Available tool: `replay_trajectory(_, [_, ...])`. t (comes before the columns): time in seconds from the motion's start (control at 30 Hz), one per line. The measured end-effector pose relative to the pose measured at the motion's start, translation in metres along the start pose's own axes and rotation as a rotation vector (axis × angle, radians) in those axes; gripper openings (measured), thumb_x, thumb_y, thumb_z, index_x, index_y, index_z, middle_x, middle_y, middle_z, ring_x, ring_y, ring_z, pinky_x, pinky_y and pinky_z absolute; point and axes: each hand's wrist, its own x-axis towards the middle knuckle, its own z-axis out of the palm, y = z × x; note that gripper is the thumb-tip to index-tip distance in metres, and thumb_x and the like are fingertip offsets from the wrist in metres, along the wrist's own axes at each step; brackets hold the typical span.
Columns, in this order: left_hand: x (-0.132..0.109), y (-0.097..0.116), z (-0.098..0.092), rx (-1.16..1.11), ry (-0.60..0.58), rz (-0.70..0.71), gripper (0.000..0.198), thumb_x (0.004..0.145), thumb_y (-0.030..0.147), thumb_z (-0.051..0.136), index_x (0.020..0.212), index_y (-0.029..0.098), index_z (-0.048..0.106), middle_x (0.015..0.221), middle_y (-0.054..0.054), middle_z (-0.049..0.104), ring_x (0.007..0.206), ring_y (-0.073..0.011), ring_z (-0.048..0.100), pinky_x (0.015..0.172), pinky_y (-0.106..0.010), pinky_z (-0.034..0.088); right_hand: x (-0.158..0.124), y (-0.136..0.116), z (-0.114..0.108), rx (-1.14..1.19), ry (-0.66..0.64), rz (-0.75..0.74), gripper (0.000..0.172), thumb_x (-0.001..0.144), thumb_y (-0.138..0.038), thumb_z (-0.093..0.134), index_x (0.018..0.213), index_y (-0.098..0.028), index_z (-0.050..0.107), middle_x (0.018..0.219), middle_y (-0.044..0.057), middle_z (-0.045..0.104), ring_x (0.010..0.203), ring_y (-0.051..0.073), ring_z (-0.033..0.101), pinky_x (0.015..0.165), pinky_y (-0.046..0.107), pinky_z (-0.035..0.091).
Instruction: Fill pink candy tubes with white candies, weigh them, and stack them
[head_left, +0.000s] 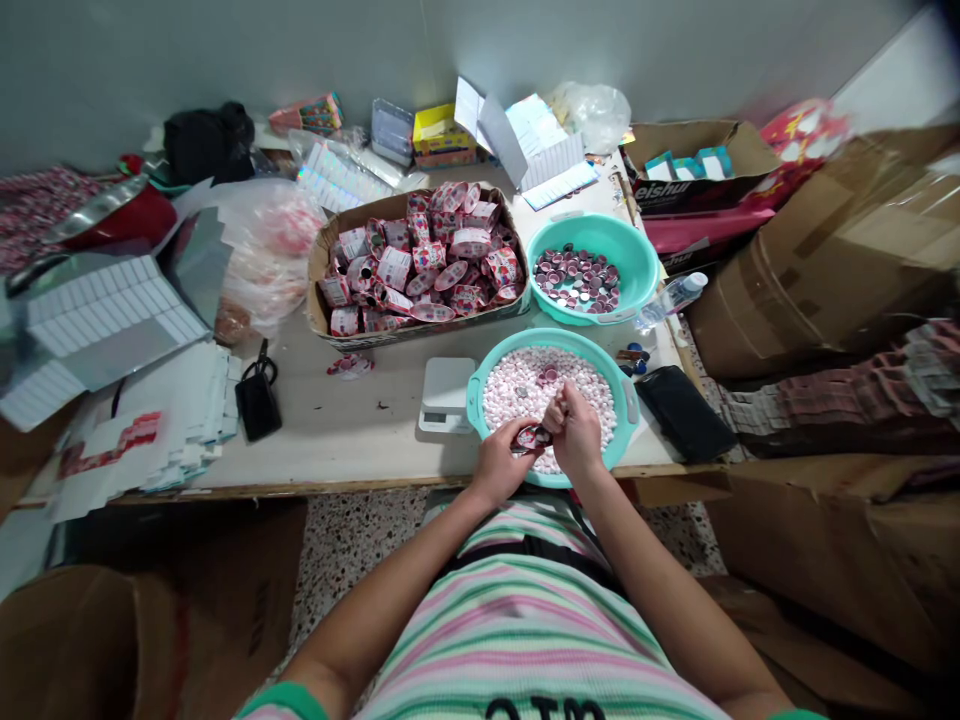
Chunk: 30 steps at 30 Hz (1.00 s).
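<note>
The step in hand looks like close handwork on one small patterned container [529, 437] above the near turquoise bowl [628, 400] of pale pellets [502, 385]. The left hand [501, 464] grips the container between thumb and fingers; the right hand [576, 430] is curled right beside it, fingertips drawn in (whether they pinch anything, I cannot tell). The next move seems to call for a steady left hold, with the container kept over the bowl, and small finger work from the right. Farther back on the table [360, 420], a carton [360, 342] of printed packs [394, 268] and a basin [637, 265] of little caps [574, 280] stand side by side.
</note>
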Motion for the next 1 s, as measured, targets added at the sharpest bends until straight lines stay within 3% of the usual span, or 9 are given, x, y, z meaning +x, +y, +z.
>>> replay_trajectory(0.2, [-0.003, -0.004, 0.000, -0.105, 0.031, -0.057, 0.037, 0.071, 0.019, 0.070, 0.106, 0.021, 0.061, 0.101, -0.001, 0.067, 0.092, -0.0172, 0.064, 0.083, -0.027, 0.049, 0.004, -0.015, -0.001, 0.109, -0.031, 0.005, 0.036, 0.080, -0.041, 0.065, 0.064, -0.020, 0.040, 0.043, -0.011, 0.029, 0.036, 0.004, 0.021, 0.034, 0.017, 0.020])
replay_trajectory(0.3, [-0.004, -0.009, -0.003, -0.199, 0.065, -0.033, 0.037, 0.071, 0.022, 0.071, 0.106, 0.019, 0.059, 0.104, -0.003, 0.066, 0.095, -0.0176, 0.063, 0.086, -0.027, 0.049, 0.013, -0.028, -0.014, 0.138, -0.014, -0.032, 0.036, 0.082, -0.042, 0.063, 0.064, -0.021, 0.039, 0.042, -0.011, 0.030, 0.036, 0.004, 0.023, 0.034, 0.016, 0.023])
replay_trajectory(0.4, [-0.005, -0.014, -0.008, -0.296, 0.098, 0.015, 0.036, 0.073, 0.023, 0.071, 0.106, 0.019, 0.057, 0.109, -0.005, 0.064, 0.102, -0.0185, 0.062, 0.092, -0.029, 0.048, 0.024, -0.034, -0.035, 0.111, 0.092, -0.070, 0.037, 0.082, -0.044, 0.062, 0.063, -0.020, 0.040, 0.042, -0.010, 0.033, 0.036, 0.004, 0.026, 0.034, 0.016, 0.025])
replay_trajectory(0.5, [-0.004, -0.018, -0.010, -0.335, 0.146, 0.012, 0.035, 0.074, 0.024, 0.070, 0.106, 0.019, 0.055, 0.112, -0.006, 0.064, 0.104, -0.0190, 0.062, 0.093, -0.031, 0.049, 0.032, -0.030, -0.056, 0.043, 0.180, 0.014, 0.036, 0.081, -0.041, 0.063, 0.062, -0.020, 0.041, 0.042, -0.010, 0.033, 0.034, 0.003, 0.026, 0.033, 0.015, 0.024])
replay_trajectory(0.63, [-0.003, -0.018, -0.010, -0.316, 0.144, -0.001, 0.037, 0.074, 0.025, 0.070, 0.107, 0.019, 0.054, 0.114, -0.007, 0.064, 0.103, -0.0191, 0.063, 0.092, -0.031, 0.050, 0.031, -0.018, -0.071, 0.033, 0.136, 0.174, 0.032, 0.078, -0.037, 0.065, 0.063, -0.021, 0.042, 0.044, -0.010, 0.034, 0.034, 0.003, 0.027, 0.032, 0.015, 0.028])
replay_trajectory(0.8, [-0.002, -0.015, -0.012, -0.223, 0.199, -0.013, 0.035, 0.074, 0.023, 0.070, 0.105, 0.019, 0.057, 0.107, -0.004, 0.066, 0.096, -0.0181, 0.064, 0.087, -0.029, 0.051, 0.028, -0.013, -0.067, 0.102, 0.127, 0.211, 0.020, 0.070, -0.027, 0.066, 0.064, -0.019, 0.048, 0.050, -0.007, 0.045, 0.039, 0.004, 0.039, 0.034, 0.015, 0.033])
replay_trajectory(1.0, [-0.005, -0.008, -0.010, -0.014, 0.167, -0.004, 0.036, 0.073, 0.017, 0.068, 0.108, 0.021, 0.061, 0.108, -0.004, 0.067, 0.102, -0.0193, 0.062, 0.091, -0.031, 0.048, 0.022, -0.019, -0.034, 0.199, 0.188, 0.157, 0.009, 0.066, -0.020, 0.064, 0.069, -0.018, 0.055, 0.059, -0.003, 0.057, 0.052, 0.006, 0.053, 0.043, 0.015, 0.044])
